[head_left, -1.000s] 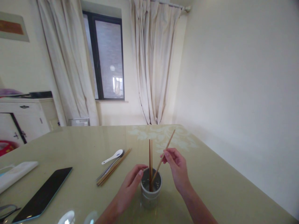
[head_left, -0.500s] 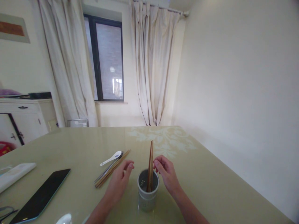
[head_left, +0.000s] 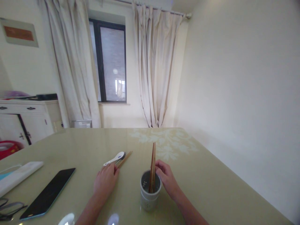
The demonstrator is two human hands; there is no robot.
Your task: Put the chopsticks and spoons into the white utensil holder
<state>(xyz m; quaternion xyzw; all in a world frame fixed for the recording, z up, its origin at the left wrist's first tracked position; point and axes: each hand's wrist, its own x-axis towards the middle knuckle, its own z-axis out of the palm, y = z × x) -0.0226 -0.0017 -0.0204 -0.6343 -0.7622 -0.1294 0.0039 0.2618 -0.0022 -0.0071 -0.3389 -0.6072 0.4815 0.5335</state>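
Observation:
My left hand [head_left: 106, 177] is laid over a bunch of wooden chopsticks [head_left: 125, 158], its fingers curled down on them and its thumb alongside. Their near ends are hidden under the hand. A white spoon [head_left: 117, 157] rests against the bunch, just beyond my fingers. My right hand [head_left: 167, 176] is closed at the right rim of a grey cup [head_left: 150, 200], its fingertips partly hidden beside the chopsticks there. Standing upright in this cup are several brown chopsticks [head_left: 152, 167], leaning slightly right.
On the left of the glossy green table [head_left: 206, 193] lie a black phone or tablet [head_left: 49, 192], eyeglasses [head_left: 11, 208] and a white power strip [head_left: 21, 175]. White shiny objects or reflections show at the near edge. A wall [head_left: 239, 93] borders the table's right side.
My left hand has moved left and down onto the chopsticks on the table. My right hand has lowered slightly to the cup's rim. The view has shifted a little left.

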